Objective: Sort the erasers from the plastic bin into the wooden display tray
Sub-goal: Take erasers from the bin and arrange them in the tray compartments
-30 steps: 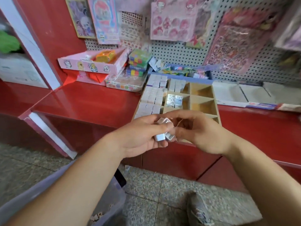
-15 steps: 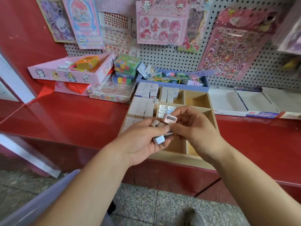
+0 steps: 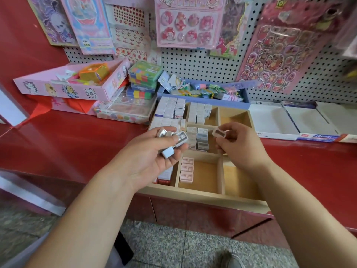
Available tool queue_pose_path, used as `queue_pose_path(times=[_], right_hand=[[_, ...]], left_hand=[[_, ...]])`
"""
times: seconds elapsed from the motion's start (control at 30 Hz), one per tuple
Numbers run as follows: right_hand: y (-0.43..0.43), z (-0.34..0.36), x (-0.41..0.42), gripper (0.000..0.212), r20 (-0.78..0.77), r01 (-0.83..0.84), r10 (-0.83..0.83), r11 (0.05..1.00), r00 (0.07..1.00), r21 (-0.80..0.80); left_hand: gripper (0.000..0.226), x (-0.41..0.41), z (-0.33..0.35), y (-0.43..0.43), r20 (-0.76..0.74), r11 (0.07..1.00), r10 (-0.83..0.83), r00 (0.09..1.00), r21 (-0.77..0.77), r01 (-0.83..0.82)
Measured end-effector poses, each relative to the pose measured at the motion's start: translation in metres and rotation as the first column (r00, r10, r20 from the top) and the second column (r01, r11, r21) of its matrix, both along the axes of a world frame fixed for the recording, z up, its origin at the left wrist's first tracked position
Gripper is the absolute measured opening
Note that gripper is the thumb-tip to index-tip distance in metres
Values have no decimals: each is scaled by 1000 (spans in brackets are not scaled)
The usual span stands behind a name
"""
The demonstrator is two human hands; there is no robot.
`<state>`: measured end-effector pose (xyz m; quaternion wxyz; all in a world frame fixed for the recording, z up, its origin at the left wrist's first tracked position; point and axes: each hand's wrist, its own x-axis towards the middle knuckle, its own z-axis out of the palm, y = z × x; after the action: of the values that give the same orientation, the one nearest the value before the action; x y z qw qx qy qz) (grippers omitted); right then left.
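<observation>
Looking down from the head view, the right hand (image 3: 239, 146) pinches one pinkish eraser (image 3: 219, 132) between thumb and fingers (image 3: 230, 130), its wide face turned to the camera. Its long axis runs almost left to right, a little lower at the right end. The left hand (image 3: 154, 161) is cupped with the palm up, and its thumb and fingers grasp a small handful of grey and white erasers (image 3: 172, 140).

Both hands hover above the wooden tray (image 3: 202, 194), which lies on the red surface (image 3: 77, 142). The pinched eraser hangs over the middle row, just beside the compartment with the stacked grey-blue erasers (image 3: 201, 136). A short column of pink erasers (image 3: 187, 169) lies in the near middle compartment, which is toward the person and a little to the left of the right fingers. Probably the pinched eraser belongs there, so the right hand, which is nearer, must go down and back. The left hand is close to the left wall of this compartment and could crowd the way. The divider to the right of it is also near.

The far left compartments are packed with white erasers (image 3: 170, 109), and the right ones look bare. A blue box (image 3: 245, 94), a pink box (image 3: 67, 89) and white boxes (image 3: 274, 120) stand around. The pale edge at the lower left may be the plastic bin (image 3: 17, 256); this is not sure.
</observation>
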<state>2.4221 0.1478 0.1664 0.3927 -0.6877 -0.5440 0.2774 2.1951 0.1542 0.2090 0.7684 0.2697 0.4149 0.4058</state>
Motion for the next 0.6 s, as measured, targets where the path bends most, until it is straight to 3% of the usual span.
queue_pose_path(times=[0.07,0.17,0.37,0.43,0.6], right_hand=[[3,0,-3,14,177,-51,50,999,983,2],[7,3,-6,13,256,-96,101,995,961,-32],[13,7,-4,2,283,-169,193,980,939,-109],[14,7,-6,8,299,-199,230,971,926,-131],[15,7,-10,3,238,-237,251,968,938,-85]], left_hand=[[22,-3,-1,3,-6,1000,20,1000,-5,-20],[23,-7,-3,5,-24,999,31,999,-6,-32],[24,-8,-3,8,-34,999,31,999,-9,-32],[24,-8,-3,10,-31,999,34,999,-12,-34],[25,-10,-4,11,-21,999,29,999,-13,-29]])
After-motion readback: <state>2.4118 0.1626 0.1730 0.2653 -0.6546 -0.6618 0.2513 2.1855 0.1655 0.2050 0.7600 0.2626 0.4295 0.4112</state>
